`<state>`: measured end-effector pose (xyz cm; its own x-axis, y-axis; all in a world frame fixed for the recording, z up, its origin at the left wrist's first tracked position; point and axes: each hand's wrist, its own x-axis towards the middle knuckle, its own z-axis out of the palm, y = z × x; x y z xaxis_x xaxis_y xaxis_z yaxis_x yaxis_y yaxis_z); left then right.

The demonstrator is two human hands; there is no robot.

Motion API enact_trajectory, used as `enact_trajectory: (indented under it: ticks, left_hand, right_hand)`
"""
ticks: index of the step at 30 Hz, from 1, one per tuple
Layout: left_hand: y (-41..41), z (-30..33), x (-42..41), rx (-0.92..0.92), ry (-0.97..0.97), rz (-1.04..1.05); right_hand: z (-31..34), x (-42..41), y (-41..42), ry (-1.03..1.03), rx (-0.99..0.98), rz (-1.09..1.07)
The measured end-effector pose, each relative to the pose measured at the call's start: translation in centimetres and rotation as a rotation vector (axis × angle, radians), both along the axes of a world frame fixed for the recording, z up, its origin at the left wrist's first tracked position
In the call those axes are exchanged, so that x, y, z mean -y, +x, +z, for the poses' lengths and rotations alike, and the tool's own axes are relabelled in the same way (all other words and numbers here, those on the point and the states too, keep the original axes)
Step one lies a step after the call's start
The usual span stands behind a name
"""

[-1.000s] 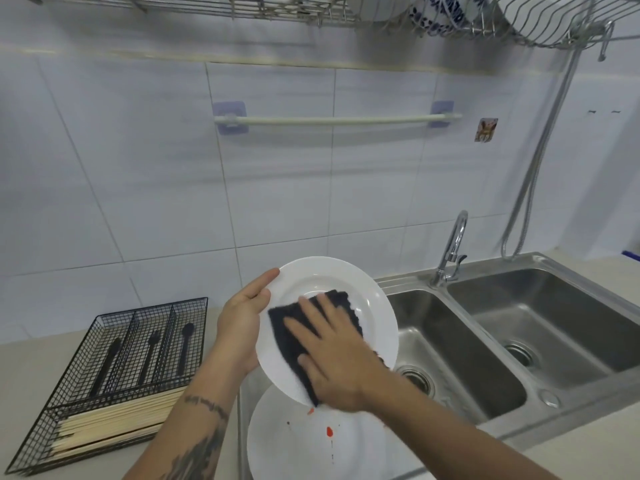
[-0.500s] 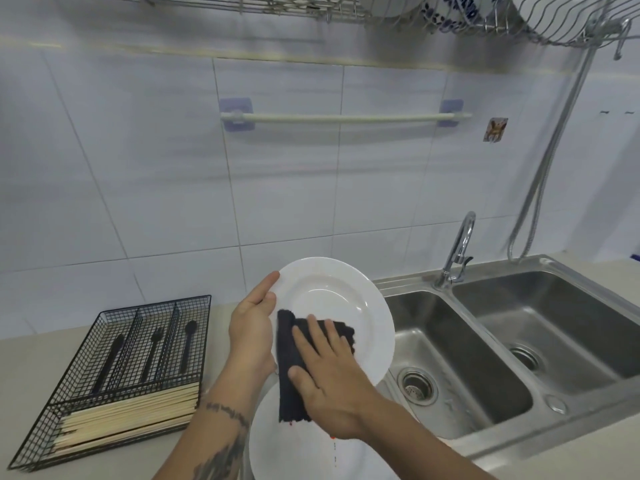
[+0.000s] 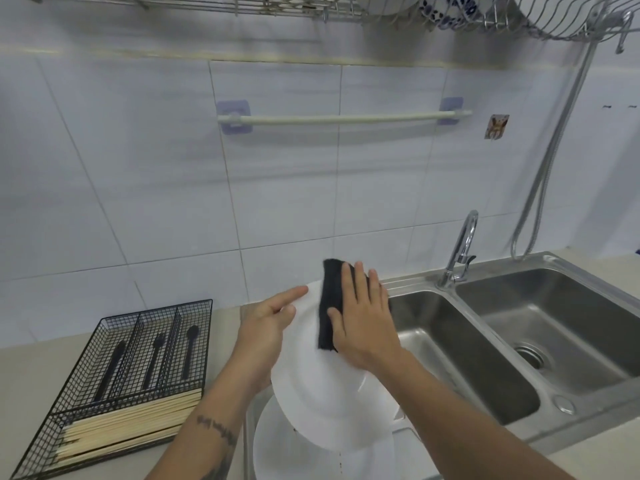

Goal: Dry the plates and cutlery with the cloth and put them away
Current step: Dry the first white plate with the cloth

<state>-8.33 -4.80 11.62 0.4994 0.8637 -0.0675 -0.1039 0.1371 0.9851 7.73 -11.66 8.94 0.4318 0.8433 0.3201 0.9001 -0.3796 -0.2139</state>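
The left hand (image 3: 266, 327) grips the plate (image 3: 318, 386) by its left rim, tilted above another plate (image 3: 298, 448) on the surface; the right hand (image 3: 363, 320) presses the dark cloth (image 3: 329, 299) flat at its upper edge. Overlapping strokes out to the rim should dry it best.

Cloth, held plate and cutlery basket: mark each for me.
cloth (image 3: 329, 299), head view, bare dark area left of the right hand's fingers.
held plate (image 3: 311, 382), head view, white face below the cloth.
cutlery basket (image 3: 157, 311), head view, back wire rim.
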Motion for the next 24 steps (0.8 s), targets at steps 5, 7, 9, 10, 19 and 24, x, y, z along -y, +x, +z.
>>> enact_trajectory:
  ticks: [5, 7, 9, 10, 19, 24]
  left_hand:
    - [-0.7, 0.8, -0.7, 0.074, -0.019, -0.052]
    - [-1.7, 0.7, -1.2, 0.135, -0.062, -0.01]
    - [-2.7, 0.1, -1.4, 0.181, -0.088, -0.015]
    - [-3.1, -0.1, -1.5, 0.192, -0.091, -0.04]
    - [-2.9, 2.1, -4.3, 0.052, -0.025, -0.353]
    - [-1.4, 0.3, -2.8, 0.074, -0.021, -0.096]
  right_hand:
    - [2.3, -0.7, -0.9, 0.089, 0.151, 0.121]
    - [2.8, -0.1, 0.0, 0.093, 0.153, 0.106]
    - [3.0, 0.5, 0.8, 0.09, 0.04, 0.099]
    - [3.1, 0.6, 1.0, 0.088, -0.014, 0.115]
    - [4.9, 0.3, 1.4, 0.074, 0.047, 0.288]
    - [2.5, 2.1, 2.0, 0.01, 0.263, 0.071]
